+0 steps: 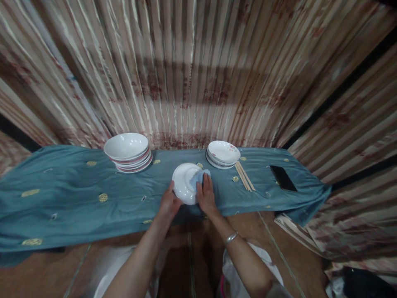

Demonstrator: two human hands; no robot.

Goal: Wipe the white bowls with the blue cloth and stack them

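Two bare forearms lie nearest the camera in the head view, rising from the lower edge of the frame toward its centre. A silver-coloured bracelet is noted on the right wrist. Left hand: grip clamped on the left edge of a white plate, thumb on the face turned toward the camera. Right hand: grip closed on a light blue cloth, which is pressed against the right part of the same plate. The plate is located just below the centre of the frame, tilted, with a raised ring visible on its face. Whether it touches the surface cannot be told.

The surface carries a teal covering with yellow motifs and spans the middle of the frame. Left of centre stands a stack of dishes, a white bowl uppermost, red bands showing at the sides. Right of centre stands a stack of plates, the top one bearing a floral print. Chopsticks lie just beside that stack, on its lower right. A black phone lies farther right. Pleated curtains fill the upper frame; brown floor shows below.
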